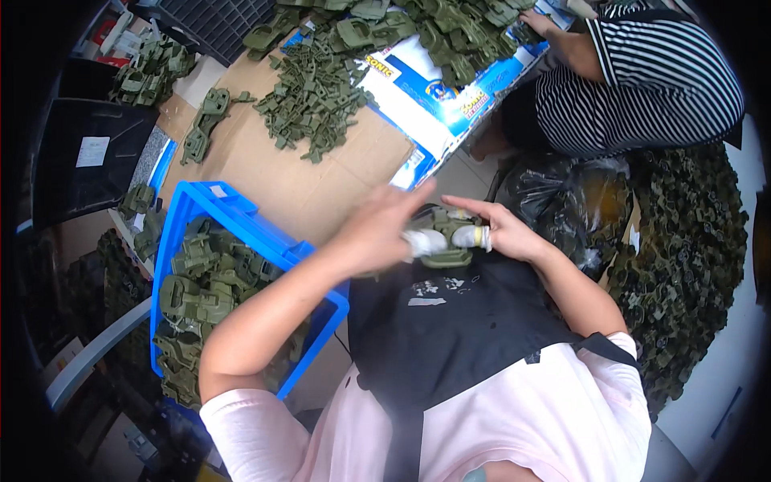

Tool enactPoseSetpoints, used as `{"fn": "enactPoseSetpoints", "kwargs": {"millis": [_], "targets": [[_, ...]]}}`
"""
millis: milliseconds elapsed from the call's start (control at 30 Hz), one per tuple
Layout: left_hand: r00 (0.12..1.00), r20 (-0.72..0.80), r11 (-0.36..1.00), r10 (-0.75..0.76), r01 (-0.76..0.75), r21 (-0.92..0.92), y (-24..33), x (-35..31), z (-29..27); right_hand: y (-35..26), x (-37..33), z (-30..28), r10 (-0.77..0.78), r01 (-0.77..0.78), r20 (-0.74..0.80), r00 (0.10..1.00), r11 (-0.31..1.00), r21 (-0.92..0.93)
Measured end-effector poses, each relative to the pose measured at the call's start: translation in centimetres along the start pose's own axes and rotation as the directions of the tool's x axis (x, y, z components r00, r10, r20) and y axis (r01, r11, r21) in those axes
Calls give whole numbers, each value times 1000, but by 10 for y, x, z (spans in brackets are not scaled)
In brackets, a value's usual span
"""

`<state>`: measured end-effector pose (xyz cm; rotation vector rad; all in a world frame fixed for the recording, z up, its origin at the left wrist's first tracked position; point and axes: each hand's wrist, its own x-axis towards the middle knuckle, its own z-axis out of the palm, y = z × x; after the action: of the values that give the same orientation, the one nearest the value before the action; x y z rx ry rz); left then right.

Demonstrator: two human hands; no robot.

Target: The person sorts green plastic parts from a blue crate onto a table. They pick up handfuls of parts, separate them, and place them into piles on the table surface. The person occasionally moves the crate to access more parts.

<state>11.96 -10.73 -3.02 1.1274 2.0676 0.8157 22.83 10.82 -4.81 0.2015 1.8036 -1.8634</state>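
Between my two hands, over the black apron (450,321), is an olive-green plastic toy vehicle part (446,255). My left hand (376,231), a little blurred, has its white-wrapped thumb pressed on the part's left side, with its fingers reaching over the far side. My right hand (514,231) grips the right side, its thumb also wrapped in white and its index finger stretched along the far edge. Fingers and thumbs cover much of the part. Left of my left forearm, a blue plastic crate (273,249) holds several larger green vehicle parts (201,301).
Small green parts (309,100) lie heaped on the cardboard-covered table (241,173), near a longer green piece (207,124). Larger green parts (466,36) pile up at the back. A person in a striped shirt (642,88) works at right, beside a black plastic bag (562,197) and a big heap (683,241).
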Motion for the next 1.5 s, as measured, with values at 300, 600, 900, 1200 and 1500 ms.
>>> {"fn": "enactPoseSetpoints", "kwargs": {"millis": [300, 600, 900, 1200, 1500], "targets": [[997, 27, 995, -69, 67, 72, 1, 41, -33, -23, 51, -74, -41, 85, 236, 971, 980, -179], [918, 96, 920, -384, 389, -44, 12, 70, -11, -32, 72, -71, -140, 306, 273, 952, 499, -811], [908, -113, 915, -402, 397, -63, 7, 74, 1, -30, 108, -102, -92, 330, 410, 907, 761, -559], [939, -105, 945, -326, 320, -69, -13, 68, -5, -50, 106, -88, 24, 402, 468, 883, 476, -782], [959, -63, 957, -276, 269, -106, -23, 68, -6, -30, 101, -77, -84, 429, 445, 892, 473, -770]]}}
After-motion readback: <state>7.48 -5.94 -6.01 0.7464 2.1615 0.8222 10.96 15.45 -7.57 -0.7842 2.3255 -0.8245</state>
